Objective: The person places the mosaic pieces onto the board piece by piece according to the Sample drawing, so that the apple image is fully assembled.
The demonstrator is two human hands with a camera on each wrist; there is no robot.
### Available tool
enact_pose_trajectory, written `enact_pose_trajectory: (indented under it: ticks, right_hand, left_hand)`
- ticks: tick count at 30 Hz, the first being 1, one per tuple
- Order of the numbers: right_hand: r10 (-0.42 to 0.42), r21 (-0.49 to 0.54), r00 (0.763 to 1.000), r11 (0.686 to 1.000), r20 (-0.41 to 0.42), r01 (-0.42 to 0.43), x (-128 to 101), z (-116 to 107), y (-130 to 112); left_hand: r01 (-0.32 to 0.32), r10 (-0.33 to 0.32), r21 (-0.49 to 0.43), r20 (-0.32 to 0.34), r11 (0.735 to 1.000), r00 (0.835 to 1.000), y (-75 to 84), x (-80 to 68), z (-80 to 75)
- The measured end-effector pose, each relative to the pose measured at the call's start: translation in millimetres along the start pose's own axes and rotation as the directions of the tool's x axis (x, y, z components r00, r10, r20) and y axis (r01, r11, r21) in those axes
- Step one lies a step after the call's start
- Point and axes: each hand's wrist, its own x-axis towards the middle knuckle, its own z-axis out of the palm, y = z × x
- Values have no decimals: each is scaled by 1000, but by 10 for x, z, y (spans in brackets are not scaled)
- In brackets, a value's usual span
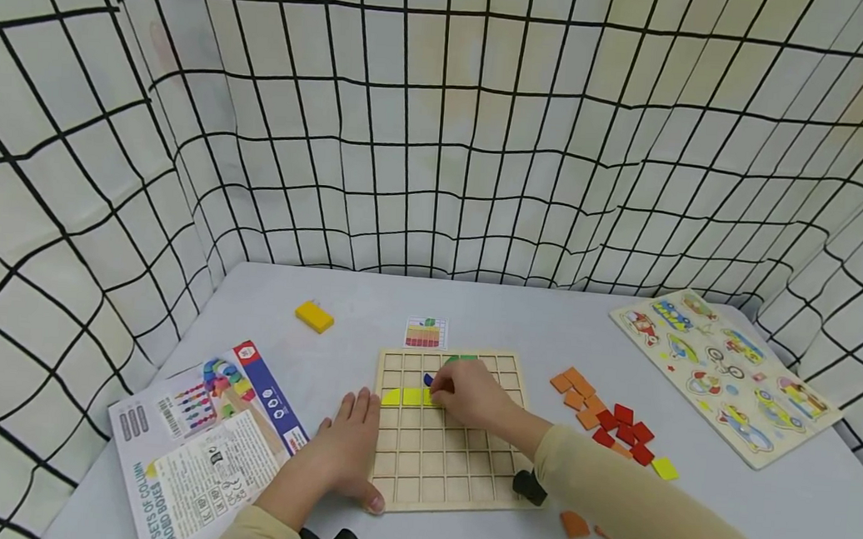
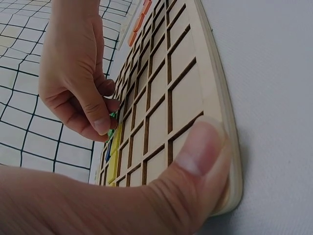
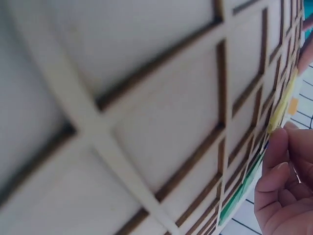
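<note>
A wooden grid board (image 1: 448, 463) lies on the table. My left hand (image 1: 347, 451) rests along its left edge, fingers straight, with the thumb (image 2: 200, 147) pressing on the near rim. Over the board's upper middle, my right hand (image 1: 471, 393) has its fingers bent and its tips together at the end of a row of yellow tiles (image 1: 402, 396), seeming to pinch the last one. Its fingertips partly hide that tile. Just beyond the row sits a blue piece (image 1: 428, 379), and farther up a green piece (image 3: 239, 193) lies in the grid.
Orange tiles (image 1: 577, 384), red tiles (image 1: 623, 425) and a yellow tile (image 1: 664, 468) lie right of the board. A small pattern card (image 1: 426, 333) is behind it. Also there: a yellow block (image 1: 315, 316), a printed box (image 1: 201, 445) and a picture puzzle (image 1: 725, 373). Black netting (image 1: 440, 145) surrounds the table.
</note>
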Motion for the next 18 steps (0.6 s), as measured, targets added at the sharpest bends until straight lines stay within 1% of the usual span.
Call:
enact_pose_trajectory:
  ticks: [4,10,14,18]
  right_hand:
    - [7,12,1000,1000,19,-8,-14,-44,32]
    - [15,1,996,1000,92,-16,-19,-83,57]
    - [21,-24,996,1000,82,-19,-55,-119,75]
    - [53,6,997,999,60,-53,-169,-244,186]
  left_hand:
    - [-1,1,5,-4,1000,1000,2,-1,2]
    - [11,-11,10,5,1000,1000,-3,-3,-5]
    - [7,-7,4,6,1000,1000,-9,-9,-2]
    - [-5,5,10,1,1000,1000,-8,-15,-5]
